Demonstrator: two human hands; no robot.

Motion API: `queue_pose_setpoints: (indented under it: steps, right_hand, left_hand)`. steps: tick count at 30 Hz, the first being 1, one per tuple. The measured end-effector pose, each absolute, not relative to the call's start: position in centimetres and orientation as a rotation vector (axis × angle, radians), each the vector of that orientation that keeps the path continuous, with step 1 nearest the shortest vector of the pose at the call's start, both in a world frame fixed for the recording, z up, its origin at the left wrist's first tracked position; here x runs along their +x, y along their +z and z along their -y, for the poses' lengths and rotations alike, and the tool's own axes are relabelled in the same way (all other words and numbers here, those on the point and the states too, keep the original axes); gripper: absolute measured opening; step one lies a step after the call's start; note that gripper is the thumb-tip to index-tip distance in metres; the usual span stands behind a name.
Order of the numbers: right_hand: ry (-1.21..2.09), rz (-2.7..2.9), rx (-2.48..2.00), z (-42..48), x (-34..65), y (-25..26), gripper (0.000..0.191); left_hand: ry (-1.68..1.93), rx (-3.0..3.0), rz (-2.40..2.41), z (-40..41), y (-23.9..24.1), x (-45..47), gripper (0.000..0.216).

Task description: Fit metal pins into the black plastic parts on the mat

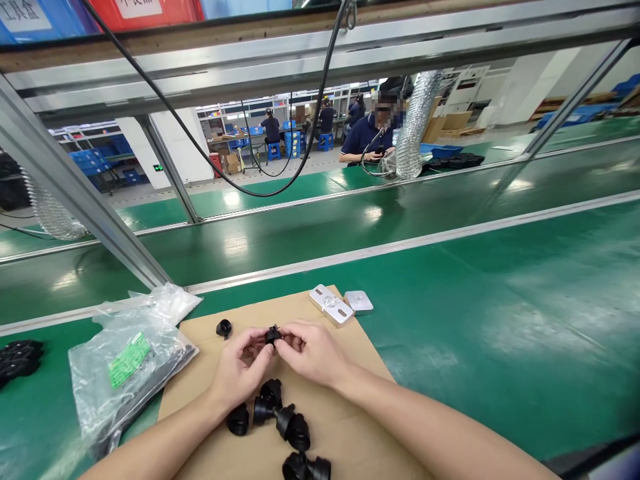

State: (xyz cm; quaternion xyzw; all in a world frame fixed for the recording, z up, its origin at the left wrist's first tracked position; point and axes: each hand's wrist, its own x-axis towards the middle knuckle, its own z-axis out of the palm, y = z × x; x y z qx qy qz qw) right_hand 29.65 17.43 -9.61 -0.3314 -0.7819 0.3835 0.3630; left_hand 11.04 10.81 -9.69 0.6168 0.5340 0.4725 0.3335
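Observation:
A small black plastic part (pixel 273 335) is pinched between the fingertips of both hands, above a sheet of brown cardboard (pixel 200 373). My left hand (pixel 243 363) grips it from the left, and my right hand (pixel 313 350) from the right; the fingers cover much of its shape. Just left of the hands lies a single black cup-shaped part (pixel 224 328). Below them, several black round fittings (pixel 285 423) are scattered on the cardboard. Near its far right corner rests a silver metal plate with slots (pixel 331 305), beside a smaller silver square piece (pixel 359 301).
A clear plastic bag (pixel 165 320) with green pieces lies left of the cardboard on the green bench (pixel 475 320). A metal frame post (pixel 90 180) rises at left, and a black cable (pixel 260 193) hangs in front. Across the bench, a person (pixel 373 137) sits near a foil duct (pixel 417 127).

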Motion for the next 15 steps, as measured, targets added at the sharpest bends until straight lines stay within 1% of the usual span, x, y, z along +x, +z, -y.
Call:
queue_pose_setpoints:
  steps: [3, 7, 15]
  right_hand:
    - [0.990, 2.020, -0.820, -17.20, 29.59, -9.69, 0.011]
    - [1.003, 2.018, -0.794, -16.96, 29.53, -9.80, 0.009]
    - [0.873, 2.046, -0.782, -16.49, 29.17, -9.47, 0.021]
  left_hand:
    - [1.256, 1.733, -1.472, -10.80, -9.25, 11.11, 0.013]
    - [1.295, 1.834, -1.500, -10.92, -8.87, 11.23, 0.007]
    - [1.217, 1.850, -1.517, -10.75, -8.77, 11.02, 0.007]
